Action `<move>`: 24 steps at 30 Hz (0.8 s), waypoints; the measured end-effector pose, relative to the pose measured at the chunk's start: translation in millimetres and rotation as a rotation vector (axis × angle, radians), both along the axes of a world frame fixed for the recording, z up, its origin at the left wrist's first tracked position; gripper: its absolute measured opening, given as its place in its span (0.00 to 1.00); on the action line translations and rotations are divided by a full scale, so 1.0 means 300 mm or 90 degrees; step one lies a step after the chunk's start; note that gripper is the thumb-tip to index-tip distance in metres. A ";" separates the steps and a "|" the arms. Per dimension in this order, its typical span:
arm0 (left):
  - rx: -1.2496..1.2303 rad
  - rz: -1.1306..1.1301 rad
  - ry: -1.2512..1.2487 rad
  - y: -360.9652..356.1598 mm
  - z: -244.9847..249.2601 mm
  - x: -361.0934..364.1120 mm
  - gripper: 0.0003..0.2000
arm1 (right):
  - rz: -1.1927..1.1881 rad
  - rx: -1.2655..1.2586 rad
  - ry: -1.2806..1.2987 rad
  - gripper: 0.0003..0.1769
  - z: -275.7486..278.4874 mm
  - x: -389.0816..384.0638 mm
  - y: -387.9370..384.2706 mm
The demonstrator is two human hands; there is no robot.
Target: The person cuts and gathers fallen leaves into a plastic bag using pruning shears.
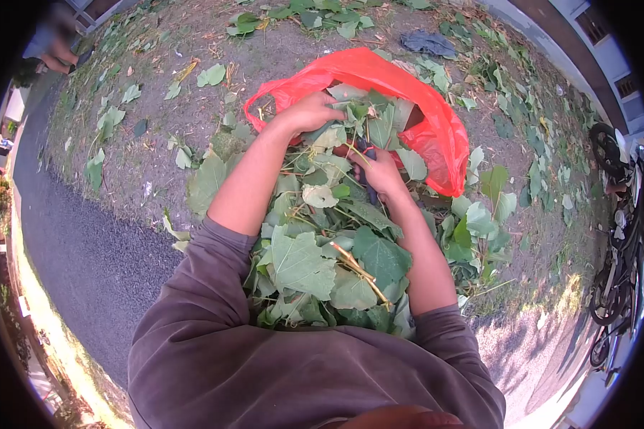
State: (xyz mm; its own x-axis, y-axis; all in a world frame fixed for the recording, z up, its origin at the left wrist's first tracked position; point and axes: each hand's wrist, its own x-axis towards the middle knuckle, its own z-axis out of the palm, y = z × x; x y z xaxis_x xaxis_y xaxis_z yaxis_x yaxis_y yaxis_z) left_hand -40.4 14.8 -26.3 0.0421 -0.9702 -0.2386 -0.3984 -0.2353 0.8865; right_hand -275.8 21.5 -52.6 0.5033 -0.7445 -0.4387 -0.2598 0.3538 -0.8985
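Observation:
A red plastic bag (447, 146) lies open on the ground in front of me, with green leaves (383, 125) in its mouth. My left hand (313, 113) is at the left side of the opening, its fingers curled round leaves. Close by on the right, my right hand (381, 171) is closed on dark-handled pruning shears (369, 187), whose tips are hard to make out among the leaves. Between my arms and against my body is a heap of large cut leaves (300, 264), with bare brown stems (358, 266) on top.
Loose leaves (211, 75) are scattered over the soil. A dark cloth (428, 43) lies beyond the bag. An asphalt strip (86, 236) runs along the left. Motorcycles (612, 286) stand at the right edge. A person (50, 46) is at the far upper left.

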 end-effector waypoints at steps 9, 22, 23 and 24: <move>0.000 0.128 0.252 -0.003 0.043 0.051 0.16 | 0.064 0.105 -0.153 0.13 -0.029 -0.026 -0.007; 0.057 0.014 0.149 -0.002 0.009 0.100 0.16 | 0.117 0.092 -0.099 0.21 0.007 -0.071 -0.008; 0.019 0.029 0.085 -0.006 -0.004 0.105 0.16 | 0.122 0.110 -0.091 0.22 -0.010 -0.073 -0.019; 0.020 0.028 0.085 -0.006 -0.004 0.103 0.16 | 0.127 0.128 -0.083 0.22 -0.007 -0.073 -0.020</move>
